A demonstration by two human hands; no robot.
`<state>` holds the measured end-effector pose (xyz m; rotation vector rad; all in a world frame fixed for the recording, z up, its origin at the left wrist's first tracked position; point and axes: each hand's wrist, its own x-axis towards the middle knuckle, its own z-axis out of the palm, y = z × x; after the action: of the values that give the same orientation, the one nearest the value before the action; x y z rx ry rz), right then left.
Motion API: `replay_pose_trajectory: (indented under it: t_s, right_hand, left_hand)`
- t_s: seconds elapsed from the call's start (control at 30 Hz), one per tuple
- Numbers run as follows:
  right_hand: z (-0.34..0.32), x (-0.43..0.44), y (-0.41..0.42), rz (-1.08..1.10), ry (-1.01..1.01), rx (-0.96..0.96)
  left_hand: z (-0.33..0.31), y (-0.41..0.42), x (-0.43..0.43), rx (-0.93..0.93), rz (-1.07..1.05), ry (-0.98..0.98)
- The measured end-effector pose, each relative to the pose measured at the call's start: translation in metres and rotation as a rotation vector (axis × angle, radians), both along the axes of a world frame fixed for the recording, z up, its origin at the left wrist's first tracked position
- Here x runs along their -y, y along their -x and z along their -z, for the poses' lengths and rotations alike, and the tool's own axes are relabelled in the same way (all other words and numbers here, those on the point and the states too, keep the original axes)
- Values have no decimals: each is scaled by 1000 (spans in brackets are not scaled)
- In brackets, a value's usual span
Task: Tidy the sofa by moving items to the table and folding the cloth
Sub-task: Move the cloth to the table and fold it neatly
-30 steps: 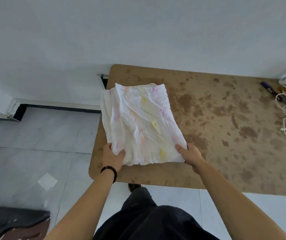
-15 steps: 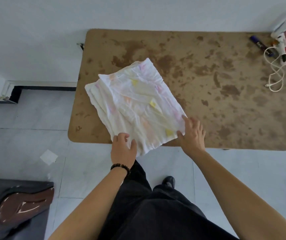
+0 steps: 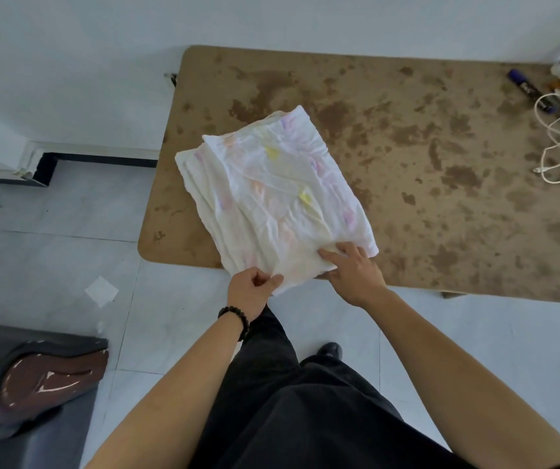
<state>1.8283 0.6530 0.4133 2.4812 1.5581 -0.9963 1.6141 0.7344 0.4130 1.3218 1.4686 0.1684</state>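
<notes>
White cloth (image 3: 273,198), with pale pink and yellow marks, lies folded in several layers on the left part of the table (image 3: 441,198), and its near corner hangs a little over the table edge at the centre of the frame. Your left hand (image 3: 250,292) is closed on that near corner, thumb and fingers pinching the layers. Your right hand (image 3: 353,272) lies flat and open on the cloth just beside it, gripping nothing.

Half a second ago the right hand rested on the table beside the cloth; now its fingers are on the cloth itself. The cloth has turned only little since then. To my judgement this means you are pressing and straightening the last fold, so the folding part is almost done.

At the upper right of the frame a white cable (image 3: 558,143) and a marker (image 3: 526,89) lie well apart from the cloth. The sofa (image 3: 18,384) shows at the lower left.
</notes>
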Motion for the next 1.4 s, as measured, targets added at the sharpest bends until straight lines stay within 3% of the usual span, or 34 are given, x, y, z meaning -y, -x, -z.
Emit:
replay_pose_trajectory:
  t_s: [0.13,0.3,0.43,0.5,0.6,0.7,0.8,1.0,1.17,1.3,1.4]
  right_hand:
    - [-3,-5,0,9,33,-6]
    - [-8,-9,14,-24,73,101]
    - [-12,-17,34,-70,119,275]
    - [-16,-25,48,-16,26,298]
    - [-22,-40,72,7,-308,216]
    - [-29,-62,92,-16,-126,-82]
    - [-23,-75,102,-35,50,-220]
    - [-15,-82,120,-10,-191,-359]
    - [-6,-84,122,-265,196,-446]
    - [-23,-83,95,9,116,-612]
    - [-35,-80,54,251,-163,-443]
  left_hand:
    - [9,19,-7,-210,128,193]
    - [-13,2,-50,-226,0,-136]
    - [-23,-28,-115,-150,-134,-244]
    - [-20,-41,-149,-130,-205,-252]
    - [-14,-54,-197,-90,-285,-199]
    - [-9,-55,-237,-74,-283,-116]
    - [-3,-44,-260,-21,-344,-111]
    - [-6,-17,-288,-36,-336,-310]
    - [8,9,-295,-243,-172,-237]
    - [3,13,-258,-209,-183,-238]
    - [4,14,-203,-175,-236,-209]
